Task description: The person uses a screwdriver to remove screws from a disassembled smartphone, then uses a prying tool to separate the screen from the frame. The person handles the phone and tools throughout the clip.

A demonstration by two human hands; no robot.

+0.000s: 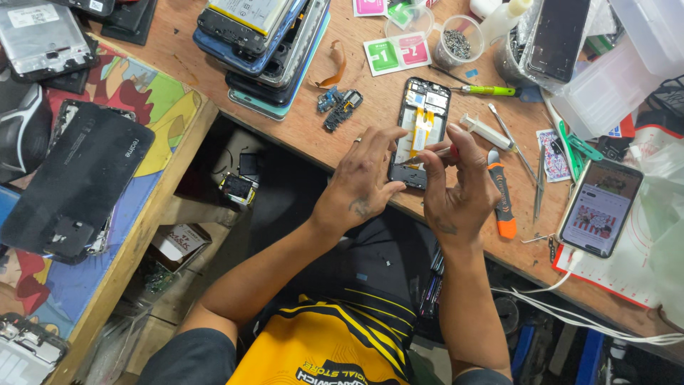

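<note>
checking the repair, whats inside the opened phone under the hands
Inside the opened phone a yellow ribbon cable runs down the middle, with small boards at the top. The left hand and right hand cover its lower end.
</note>
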